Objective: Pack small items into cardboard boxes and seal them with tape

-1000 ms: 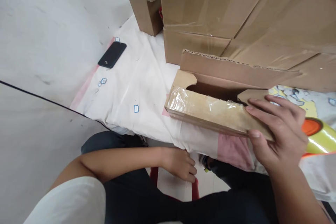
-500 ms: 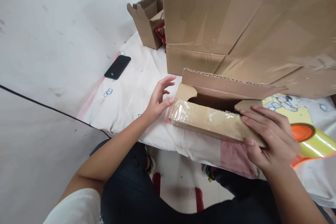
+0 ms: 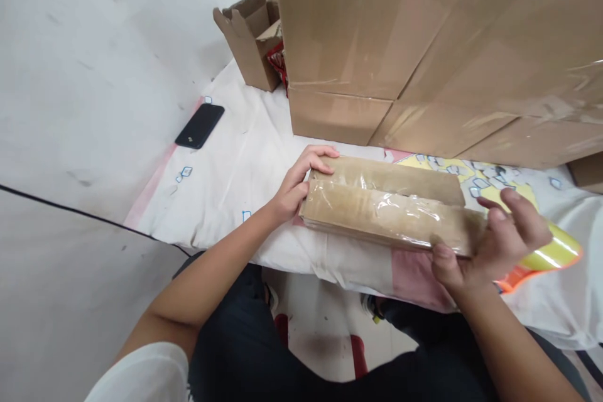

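Observation:
A long, narrow cardboard box (image 3: 386, 210) lies in front of me, its far flap folded down beside the near, tape-covered flap. My left hand (image 3: 301, 182) clasps the left end, with fingers over the far flap and thumb at the near side. At the right end is my right hand (image 3: 494, 245); its thumb rests against the near edge while the other fingers are raised and spread off the cardboard. Behind that hand lies a yellow and orange roll of tape (image 3: 556, 254), partly hidden by it.
A tall stack of taped cardboard boxes (image 3: 377, 38) stands behind. An open carton (image 3: 249, 44) with something red beside it is at the back left. A black phone (image 3: 200, 125) lies on the white patterned cloth (image 3: 235, 169). A dark cable (image 3: 94, 212) runs along the wall.
The box's far flap has gone from upright to folded down. My left hand has closed on the left end. My right hand's fingers have lifted off the box.

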Available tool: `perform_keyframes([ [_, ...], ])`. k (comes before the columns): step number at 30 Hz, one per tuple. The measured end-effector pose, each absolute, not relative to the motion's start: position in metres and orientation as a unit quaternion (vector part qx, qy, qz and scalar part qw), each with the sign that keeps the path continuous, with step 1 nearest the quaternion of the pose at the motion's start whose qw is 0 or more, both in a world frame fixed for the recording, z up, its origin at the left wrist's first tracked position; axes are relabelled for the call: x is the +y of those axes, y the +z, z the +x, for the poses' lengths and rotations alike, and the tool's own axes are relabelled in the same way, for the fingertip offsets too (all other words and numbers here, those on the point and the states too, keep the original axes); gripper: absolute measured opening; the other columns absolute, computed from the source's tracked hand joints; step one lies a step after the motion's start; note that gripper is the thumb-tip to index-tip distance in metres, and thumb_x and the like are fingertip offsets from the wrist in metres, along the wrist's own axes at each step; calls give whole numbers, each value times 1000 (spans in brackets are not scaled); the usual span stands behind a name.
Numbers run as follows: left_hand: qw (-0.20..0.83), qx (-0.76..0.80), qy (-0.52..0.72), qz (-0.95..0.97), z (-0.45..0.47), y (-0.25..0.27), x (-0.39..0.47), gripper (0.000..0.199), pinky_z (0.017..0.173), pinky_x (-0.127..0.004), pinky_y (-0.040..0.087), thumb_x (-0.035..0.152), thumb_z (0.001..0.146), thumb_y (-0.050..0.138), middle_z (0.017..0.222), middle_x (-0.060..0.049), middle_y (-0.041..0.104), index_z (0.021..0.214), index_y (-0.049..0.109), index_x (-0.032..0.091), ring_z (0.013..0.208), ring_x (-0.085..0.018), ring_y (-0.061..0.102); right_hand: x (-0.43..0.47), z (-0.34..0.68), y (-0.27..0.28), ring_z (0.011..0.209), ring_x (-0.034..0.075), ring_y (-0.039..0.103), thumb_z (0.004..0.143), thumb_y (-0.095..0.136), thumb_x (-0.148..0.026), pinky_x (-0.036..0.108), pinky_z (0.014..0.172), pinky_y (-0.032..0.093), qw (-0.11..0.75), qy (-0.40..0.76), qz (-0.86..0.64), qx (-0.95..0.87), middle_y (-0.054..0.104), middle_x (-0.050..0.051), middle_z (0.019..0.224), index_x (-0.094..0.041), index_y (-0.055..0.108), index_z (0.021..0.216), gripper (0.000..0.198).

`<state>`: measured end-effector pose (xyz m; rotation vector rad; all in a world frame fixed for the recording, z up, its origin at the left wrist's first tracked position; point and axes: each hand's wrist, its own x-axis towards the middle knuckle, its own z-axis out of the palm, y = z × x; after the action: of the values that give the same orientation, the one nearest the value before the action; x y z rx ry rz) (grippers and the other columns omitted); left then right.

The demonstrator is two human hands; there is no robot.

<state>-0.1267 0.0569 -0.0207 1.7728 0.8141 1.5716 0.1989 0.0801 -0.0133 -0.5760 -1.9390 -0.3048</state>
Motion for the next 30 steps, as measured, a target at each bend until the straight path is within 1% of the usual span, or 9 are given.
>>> perform_keyframes([
  [2,341,298,602,658,-125,-25,57,39,114,-55,39,60,95,48,131,-9,56,104,65,26,130,-31,51,79,195,-7,128,40,57,87,60,-47,60,97,54,488,-75,-257,-831,59,15,137,-22,53,145,64],
  [4,361,298,605,644,-124,-25,55,45,113,-56,38,64,95,43,131,-10,55,104,66,26,129,-31,51,76,192,-1,122,38,63,91,55,-45,61,101,52,462,-29,-262,-847,68,13,122,-21,61,135,50],
  [6,360,311,601,642,-124,-22,53,40,113,-55,37,62,93,51,130,-10,55,104,66,26,128,-32,51,73,190,3,120,37,64,91,56,-44,60,101,52,465,-7,-267,-844,70,13,119,-21,65,128,44],
  [8,354,333,589,646,-125,-18,52,31,112,-53,38,53,89,64,129,-9,55,104,65,26,127,-31,51,71,190,3,122,37,64,90,59,-42,61,103,51,471,6,-277,-838,70,13,122,-21,67,125,42],
  [10,355,350,576,648,-125,-15,51,26,111,-52,38,47,86,68,127,-8,55,103,66,26,125,-31,51,69,192,1,124,38,62,90,60,-41,62,106,49,464,25,-287,-838,69,14,126,-20,67,124,41],
  [14,361,348,573,648,-124,-14,50,16,111,-49,38,41,88,64,125,-6,55,87,70,26,124,-29,50,70,194,-5,129,38,59,94,56,-42,64,108,47,464,43,-278,-840,66,12,133,-22,66,128,41],
  [17,359,345,581,644,-122,-17,50,16,111,-49,37,36,87,62,127,-5,56,79,71,27,124,-29,49,71,193,-7,131,38,57,96,53,-40,66,108,46,486,47,-245,-838,64,11,138,-24,67,127,38],
  [23,369,342,584,638,-123,-21,51,14,110,-51,37,29,82,59,123,-5,57,74,70,26,120,-29,50,70,194,3,133,37,55,93,58,-32,66,110,45,450,77,-258,-851,64,10,137,-24,69,123,32],
  [30,378,321,605,623,-120,-22,52,13,113,-49,33,22,79,58,118,-5,55,74,70,25,118,-28,50,68,193,9,133,37,55,93,59,-32,64,110,46,439,76,-262,-856,64,11,136,-23,69,122,32],
])
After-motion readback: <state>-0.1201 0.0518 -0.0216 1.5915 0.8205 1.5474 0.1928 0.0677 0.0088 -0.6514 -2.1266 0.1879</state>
